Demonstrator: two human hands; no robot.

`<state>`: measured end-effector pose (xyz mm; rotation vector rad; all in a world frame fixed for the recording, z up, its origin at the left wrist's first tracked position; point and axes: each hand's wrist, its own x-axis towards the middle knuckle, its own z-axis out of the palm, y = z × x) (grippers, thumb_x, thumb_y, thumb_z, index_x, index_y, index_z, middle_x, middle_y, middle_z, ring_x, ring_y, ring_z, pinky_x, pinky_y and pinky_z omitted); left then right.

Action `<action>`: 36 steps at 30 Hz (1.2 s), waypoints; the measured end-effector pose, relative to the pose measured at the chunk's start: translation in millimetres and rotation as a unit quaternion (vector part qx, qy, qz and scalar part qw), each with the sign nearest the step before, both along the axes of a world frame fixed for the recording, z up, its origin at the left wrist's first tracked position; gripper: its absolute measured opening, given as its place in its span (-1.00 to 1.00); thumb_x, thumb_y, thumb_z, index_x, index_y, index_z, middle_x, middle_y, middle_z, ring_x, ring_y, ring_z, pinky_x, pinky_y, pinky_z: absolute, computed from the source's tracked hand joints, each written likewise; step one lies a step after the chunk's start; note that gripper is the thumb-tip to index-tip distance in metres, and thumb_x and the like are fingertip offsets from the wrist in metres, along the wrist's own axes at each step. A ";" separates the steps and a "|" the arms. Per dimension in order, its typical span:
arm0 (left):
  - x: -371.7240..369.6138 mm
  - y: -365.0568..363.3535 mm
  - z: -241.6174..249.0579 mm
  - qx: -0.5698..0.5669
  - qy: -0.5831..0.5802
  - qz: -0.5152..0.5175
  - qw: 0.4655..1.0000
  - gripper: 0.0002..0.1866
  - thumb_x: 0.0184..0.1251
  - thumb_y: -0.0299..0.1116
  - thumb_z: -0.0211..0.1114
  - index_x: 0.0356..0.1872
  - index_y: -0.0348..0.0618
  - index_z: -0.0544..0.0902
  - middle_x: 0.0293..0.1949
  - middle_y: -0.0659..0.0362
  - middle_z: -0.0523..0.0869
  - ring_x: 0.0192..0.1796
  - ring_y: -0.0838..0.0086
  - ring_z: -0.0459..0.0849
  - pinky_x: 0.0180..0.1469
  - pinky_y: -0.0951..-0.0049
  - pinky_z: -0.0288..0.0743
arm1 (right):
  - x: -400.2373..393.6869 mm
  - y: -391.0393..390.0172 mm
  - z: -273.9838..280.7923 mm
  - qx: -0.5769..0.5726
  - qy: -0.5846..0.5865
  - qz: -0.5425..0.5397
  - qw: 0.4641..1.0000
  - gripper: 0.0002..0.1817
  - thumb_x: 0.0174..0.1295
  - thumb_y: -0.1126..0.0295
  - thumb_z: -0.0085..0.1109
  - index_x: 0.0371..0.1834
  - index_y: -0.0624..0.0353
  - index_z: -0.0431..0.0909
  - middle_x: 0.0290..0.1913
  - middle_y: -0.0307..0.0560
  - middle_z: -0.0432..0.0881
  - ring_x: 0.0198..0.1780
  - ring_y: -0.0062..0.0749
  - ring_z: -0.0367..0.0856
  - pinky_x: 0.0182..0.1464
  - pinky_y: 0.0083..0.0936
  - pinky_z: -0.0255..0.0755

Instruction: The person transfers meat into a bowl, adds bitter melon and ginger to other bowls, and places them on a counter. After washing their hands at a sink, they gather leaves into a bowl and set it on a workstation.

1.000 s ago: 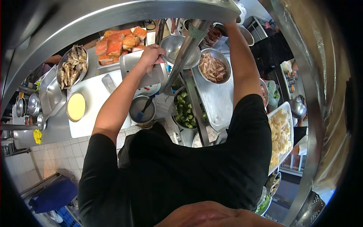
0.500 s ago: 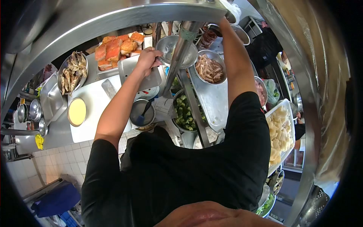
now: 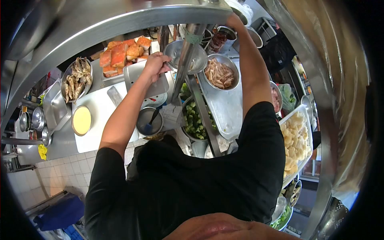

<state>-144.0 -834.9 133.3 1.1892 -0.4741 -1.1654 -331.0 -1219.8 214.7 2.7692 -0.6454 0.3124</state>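
My left hand (image 3: pixel 157 65) is closed on the near-left rim of a metal bowl (image 3: pixel 173 51), which partly hides behind an upright steel post. The bowl's contents are hard to make out. Beneath this hand lies a flat metal lid or tray (image 3: pixel 132 74) by the cutting board. My right hand (image 3: pixel 233 21) reaches far forward beside a container with a white plastic bag; the steel shelf edge hides its fingers. Between my arms, a bowl of pale cut strips (image 3: pixel 220 72) rests on a metal tray (image 3: pixel 228 112).
A white cutting board (image 3: pixel 98 132) carries a bowl of yellow liquid (image 3: pixel 82 120). Orange-topped pieces (image 3: pixel 119 58) and a bowl of dried-looking fish (image 3: pixel 77 80) stand behind. Close by are a pot with a brush (image 3: pixel 150 122), green vegetables (image 3: pixel 195 120) and a white basket (image 3: pixel 294 146). The steel shelf (image 3: pixel 120 21) and post (image 3: pixel 184 66) obstruct.
The view has shifted slightly. My right hand has moved a little lower and to the left by the shelf edge; my left hand keeps hold of the bowl's rim.
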 end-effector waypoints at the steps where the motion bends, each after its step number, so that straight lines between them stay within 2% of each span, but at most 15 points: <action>1: -0.1 -0.5 -1.2 -0.002 -0.001 0.001 1.000 -0.86 0.10 -0.56 0.28 -0.48 -0.20 0.47 -0.58 0.20 0.53 -0.66 0.54 0.55 -0.61 0.61 0.58 | 5.5 10.2 5.9 0.008 -0.001 -0.029 1.000 -0.69 0.13 0.18 0.03 -0.34 0.14 0.68 -0.18 0.11 0.66 -0.10 0.02 0.63 0.00 -0.19 0.49; 3: -0.7 1.1 0.4 0.000 -0.006 0.005 1.000 -0.87 0.10 -0.56 0.29 -0.49 -0.20 0.47 -0.59 0.21 0.53 -0.66 0.55 0.55 -0.60 0.61 0.58 | 16.5 33.2 18.9 0.024 -0.002 -0.088 0.996 -0.69 0.12 0.22 0.00 -0.28 0.14 0.69 -0.13 0.09 0.66 -0.05 0.00 0.64 0.02 -0.20 0.50; 5: -1.8 4.2 5.2 0.008 -0.016 0.010 1.000 -0.87 0.10 -0.55 0.29 -0.49 -0.19 0.48 -0.60 0.21 0.53 -0.67 0.55 0.55 -0.58 0.61 0.58 | 34.2 70.4 30.0 0.106 -0.068 -0.220 0.967 -0.66 0.10 0.21 -0.01 -0.21 0.13 0.68 -0.08 0.07 0.67 -0.01 0.00 0.63 0.04 -0.20 0.49; 7: 2.1 5.1 2.7 0.005 -0.013 0.008 1.000 -0.87 0.10 -0.54 0.30 -0.46 -0.21 0.48 -0.56 0.21 0.52 -0.63 0.54 0.55 -0.55 0.59 0.61 | 50.2 66.7 25.1 0.132 -0.062 -0.193 0.970 -0.61 0.08 0.18 0.02 -0.11 0.10 0.67 0.00 0.07 0.65 0.07 0.00 0.60 0.09 -0.19 0.46; 10: 4.0 7.1 3.4 0.004 -0.019 0.007 1.000 -0.87 0.10 -0.54 0.30 -0.42 -0.24 0.48 -0.52 0.20 0.51 -0.61 0.54 0.55 -0.53 0.58 0.62 | 79.0 60.9 17.7 0.169 -0.050 -0.221 0.959 -0.59 0.08 0.15 0.04 -0.09 0.09 0.66 0.05 0.06 0.62 0.10 -0.02 0.58 0.12 -0.20 0.44; 12: 5.0 11.3 5.6 0.005 -0.027 0.002 1.000 -0.87 0.11 -0.54 0.29 -0.40 -0.25 0.48 -0.50 0.19 0.51 -0.59 0.54 0.54 -0.52 0.57 0.63 | 74.8 75.1 27.6 0.192 -0.075 -0.233 0.950 -0.61 0.09 0.14 0.03 -0.13 0.09 0.67 -0.02 0.06 0.65 0.04 -0.03 0.61 0.06 -0.20 0.47; 14: 6.9 12.6 4.0 0.000 -0.024 0.000 1.000 -0.87 0.11 -0.55 0.28 -0.39 -0.26 0.48 -0.50 0.19 0.51 -0.59 0.54 0.55 -0.52 0.56 0.64 | 73.6 52.2 14.0 0.132 -0.012 -0.164 0.977 -0.64 0.10 0.14 0.03 -0.19 0.08 0.69 -0.11 0.05 0.68 -0.03 -0.05 0.64 -0.01 -0.21 0.50; 16: 6.7 13.3 4.0 0.000 -0.020 -0.002 1.000 -0.88 0.12 -0.55 0.27 -0.39 -0.26 0.48 -0.50 0.19 0.52 -0.58 0.54 0.56 -0.51 0.55 0.64 | 81.8 -31.8 -28.7 -0.013 0.138 -0.006 0.990 -0.68 0.11 0.15 0.04 -0.26 0.07 0.70 -0.20 0.03 0.70 -0.13 -0.07 0.67 -0.09 -0.22 0.52; 19: 5.8 13.2 4.1 0.006 -0.017 -0.008 1.000 -0.92 0.16 -0.54 0.25 -0.40 -0.25 0.50 -0.48 0.18 0.57 -0.56 0.54 0.58 -0.49 0.54 0.65 | 68.2 -44.5 -35.0 -0.077 0.120 0.002 0.990 -0.70 0.13 0.14 0.05 -0.35 0.06 0.69 -0.31 0.01 0.69 -0.23 -0.07 0.68 -0.17 -0.22 0.53; 20: 6.7 11.8 2.3 0.006 -0.021 -0.011 1.000 -0.94 0.19 -0.53 0.23 -0.41 -0.24 0.51 -0.47 0.18 0.60 -0.54 0.55 0.59 -0.48 0.53 0.65 | 63.7 -37.4 -26.5 -0.040 0.130 -0.005 0.991 -0.70 0.12 0.11 0.07 -0.35 0.06 0.68 -0.30 -0.01 0.69 -0.23 -0.09 0.68 -0.17 -0.23 0.53; 22: 4.9 9.6 0.3 0.004 -0.015 -0.017 1.000 -0.95 0.19 -0.53 0.23 -0.41 -0.24 0.52 -0.48 0.17 0.62 -0.54 0.55 0.60 -0.47 0.52 0.65 | 34.7 -6.4 -6.2 0.008 0.015 0.041 0.999 -0.69 0.13 0.10 0.06 -0.33 0.07 0.68 -0.30 0.00 0.69 -0.24 -0.09 0.68 -0.17 -0.22 0.53; 25: 0.4 7.8 5.7 0.000 -0.001 -0.018 1.000 -0.91 0.15 -0.55 0.25 -0.39 -0.24 0.49 -0.51 0.17 0.60 -0.57 0.53 0.59 -0.48 0.54 0.66 | 21.4 2.7 -1.9 0.005 -0.011 0.012 1.000 -0.67 0.16 0.08 0.03 -0.28 0.04 0.68 -0.25 0.01 0.69 -0.19 -0.10 0.68 -0.13 -0.22 0.53; 30: 0.5 3.9 1.0 -0.005 -0.004 -0.024 1.000 -0.92 0.17 -0.54 0.25 -0.41 -0.23 0.50 -0.51 0.15 0.62 -0.56 0.54 0.61 -0.47 0.54 0.67 | 11.3 34.7 25.1 -0.063 0.165 -0.048 0.983 -0.64 0.18 0.06 0.00 -0.27 0.05 0.69 -0.19 0.03 0.68 -0.12 -0.08 0.66 -0.05 -0.22 0.51; 33: -1.7 4.4 4.0 0.001 -0.009 -0.020 1.000 -0.92 0.17 -0.53 0.25 -0.42 -0.22 0.51 -0.52 0.15 0.61 -0.56 0.55 0.60 -0.47 0.54 0.67 | 5.4 20.0 13.4 -0.024 0.123 -0.100 0.987 -0.62 0.17 0.08 0.00 -0.29 0.13 0.69 -0.17 0.07 0.67 -0.09 -0.03 0.64 0.00 -0.19 0.49; 36: -2.2 3.9 2.6 -0.005 -0.004 -0.024 1.000 -0.92 0.18 -0.52 0.25 -0.42 -0.23 0.51 -0.53 0.16 0.60 -0.57 0.55 0.59 -0.47 0.54 0.67 | -4.9 -14.2 -17.1 0.013 0.004 -0.107 0.994 -0.61 0.11 0.12 0.03 -0.28 0.21 0.68 -0.14 0.14 0.65 -0.06 0.01 0.62 0.04 -0.18 0.47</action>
